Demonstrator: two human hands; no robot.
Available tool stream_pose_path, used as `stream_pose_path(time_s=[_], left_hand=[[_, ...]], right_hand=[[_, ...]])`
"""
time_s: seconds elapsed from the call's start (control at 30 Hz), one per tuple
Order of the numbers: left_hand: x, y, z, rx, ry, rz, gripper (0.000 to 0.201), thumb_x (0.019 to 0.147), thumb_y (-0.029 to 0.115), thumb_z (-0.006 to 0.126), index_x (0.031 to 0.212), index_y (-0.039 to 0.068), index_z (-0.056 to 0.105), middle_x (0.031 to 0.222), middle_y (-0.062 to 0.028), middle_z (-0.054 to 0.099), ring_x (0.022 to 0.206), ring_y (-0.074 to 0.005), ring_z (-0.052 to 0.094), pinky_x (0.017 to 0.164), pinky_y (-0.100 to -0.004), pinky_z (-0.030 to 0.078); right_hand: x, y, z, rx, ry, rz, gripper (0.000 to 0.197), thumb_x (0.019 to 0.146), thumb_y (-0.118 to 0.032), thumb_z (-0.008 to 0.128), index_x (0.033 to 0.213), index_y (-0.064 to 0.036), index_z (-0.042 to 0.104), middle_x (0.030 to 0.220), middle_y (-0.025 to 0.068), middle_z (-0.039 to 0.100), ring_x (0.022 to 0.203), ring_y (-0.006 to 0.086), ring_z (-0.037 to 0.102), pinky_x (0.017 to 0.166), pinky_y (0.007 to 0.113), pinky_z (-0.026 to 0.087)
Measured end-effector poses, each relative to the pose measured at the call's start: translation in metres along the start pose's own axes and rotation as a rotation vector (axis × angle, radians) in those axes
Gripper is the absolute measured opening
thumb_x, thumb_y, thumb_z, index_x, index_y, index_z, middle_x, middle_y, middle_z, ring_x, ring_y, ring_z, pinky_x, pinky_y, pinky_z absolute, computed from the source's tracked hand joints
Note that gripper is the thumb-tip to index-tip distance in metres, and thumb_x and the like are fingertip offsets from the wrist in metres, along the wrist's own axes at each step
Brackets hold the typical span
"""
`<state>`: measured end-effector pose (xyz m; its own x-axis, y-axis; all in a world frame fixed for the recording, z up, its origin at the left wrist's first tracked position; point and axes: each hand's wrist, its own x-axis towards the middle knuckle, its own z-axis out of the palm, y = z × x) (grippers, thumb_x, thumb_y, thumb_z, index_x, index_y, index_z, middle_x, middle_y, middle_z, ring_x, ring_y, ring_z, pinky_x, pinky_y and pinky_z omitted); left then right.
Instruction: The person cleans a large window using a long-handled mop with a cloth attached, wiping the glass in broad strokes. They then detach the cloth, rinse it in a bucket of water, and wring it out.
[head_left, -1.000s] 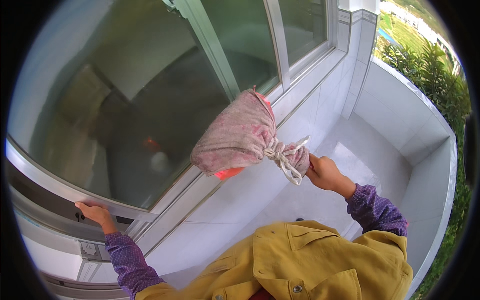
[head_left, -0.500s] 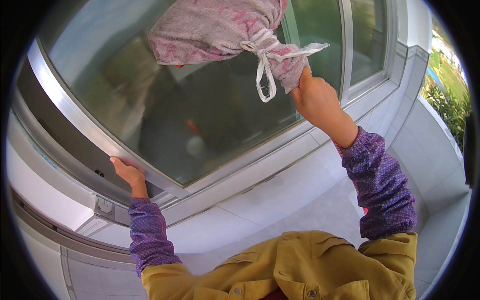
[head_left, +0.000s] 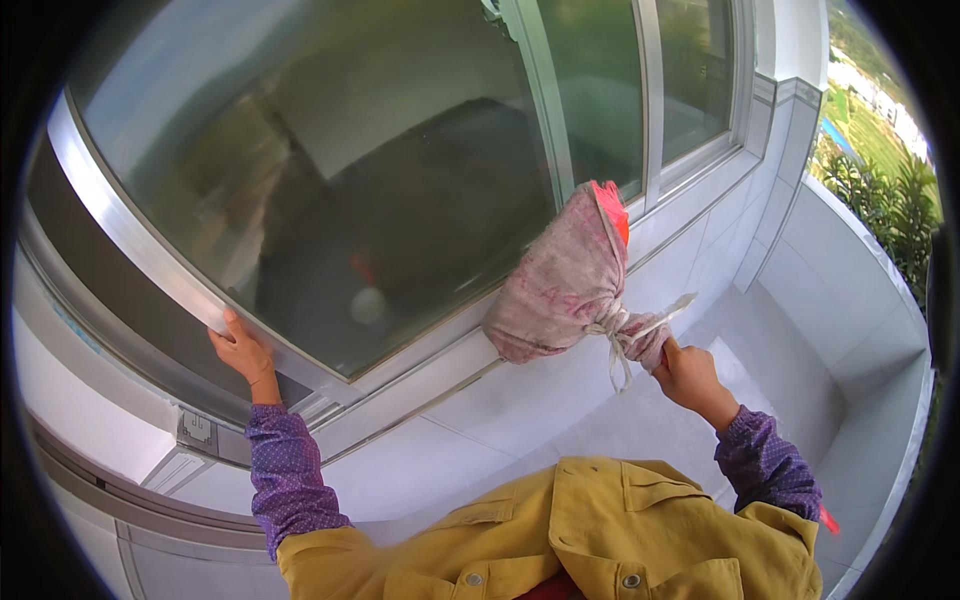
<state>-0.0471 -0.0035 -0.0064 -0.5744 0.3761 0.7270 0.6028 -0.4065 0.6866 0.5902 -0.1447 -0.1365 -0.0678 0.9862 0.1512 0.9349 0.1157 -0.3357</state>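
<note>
My right hand is closed round the narrow neck of a cloth-wrapped tool. Its worn pinkish-grey towel is bound with a white strip, whose loose ends dangle. Red material pokes out at the wide end; what the towel covers is hidden. The bundle is in front of the sill, its wide end by the window's lower right. My left hand grips the silver edge of the sliding window frame, thumb on its face. Large and reflective, the glass pane fills the upper left.
Below the window runs a white tiled ledge. Further panes stand at the right, beside a tiled corner wall. A low tiled parapet borders the right side, with green plants beyond. The track gap lies left of the frame.
My right hand has brought the wrapped tool down and to the right, from high across the pane to the sill. My left hand stays on the frame edge.
</note>
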Motion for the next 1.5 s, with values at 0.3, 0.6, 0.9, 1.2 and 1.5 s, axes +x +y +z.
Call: stream_pose_path(time_s=[0.3, 0.6, 0.9, 1.2, 1.5], left_hand=[[-0.003, 0.024, -0.003, 0.422, 0.121, 0.040, 0.062, 0.090, 0.046, 0.067, 0.117, -0.008, 0.056, 0.103, -0.0218, 0.065, 0.089, -0.0333, 0.064, 0.080, -0.0419, 0.050], [-0.005, 0.032, -0.028, 0.829, 0.384, 0.693, 0.061, 0.100, 0.037, 0.056, 0.143, -0.004, 0.039, 0.141, -0.0231, 0.043, 0.130, -0.0357, 0.043, 0.105, -0.0451, 0.040], [-0.010, 0.075, -0.026, 1.175, 0.324, 0.851, 0.050, 0.105, 0.029, 0.042, 0.148, 0.003, 0.036, 0.148, -0.0161, 0.042, 0.134, -0.0315, 0.042, 0.110, -0.0441, 0.035], [-0.007, 0.070, -0.034, 1.259, 0.311, 0.829, 0.050, 0.106, 0.028, 0.041, 0.150, 0.004, 0.033, 0.150, -0.0149, 0.041, 0.134, -0.0300, 0.044, 0.109, -0.0430, 0.039], [0.002, 0.078, -0.036, 1.437, 0.221, 0.701, 0.051, 0.106, 0.030, 0.041, 0.151, 0.007, 0.032, 0.152, -0.0131, 0.040, 0.136, -0.0310, 0.043, 0.112, -0.0459, 0.034]], right_hand=[[0.011, -0.023, 0.003, 0.386, 0.160, 0.083, 0.025, 0.084, -0.019, 0.063, 0.093, 0.0019, 0.053, 0.069, 0.0229, 0.063, 0.065, 0.0453, 0.061, 0.060, 0.052, 0.048], [0.051, -0.020, -0.018, 0.442, 0.267, -0.038, 0.025, 0.083, -0.017, 0.063, 0.093, 0.0034, 0.052, 0.069, 0.0230, 0.063, 0.064, 0.0453, 0.060, 0.060, 0.052, 0.048], [0.103, 0.028, -0.014, 0.463, 0.113, 0.035, 0.031, 0.089, -0.023, 0.056, 0.099, 0.0062, 0.050, 0.079, 0.0267, 0.065, 0.075, 0.0471, 0.063, 0.068, 0.054, 0.050], [0.013, 0.083, 0.006, 0.539, -0.320, 0.011, 0.029, 0.088, -0.022, 0.055, 0.092, 0.0074, 0.055, 0.083, 0.0282, 0.065, 0.079, 0.0466, 0.063, 0.071, 0.052, 0.050], [0.055, 0.107, -0.028, 0.796, -0.058, -0.049, 0.028, 0.088, -0.020, 0.056, 0.094, 0.0079, 0.054, 0.080, 0.0293, 0.064, 0.077, 0.0471, 0.062, 0.070, 0.050, 0.051]])
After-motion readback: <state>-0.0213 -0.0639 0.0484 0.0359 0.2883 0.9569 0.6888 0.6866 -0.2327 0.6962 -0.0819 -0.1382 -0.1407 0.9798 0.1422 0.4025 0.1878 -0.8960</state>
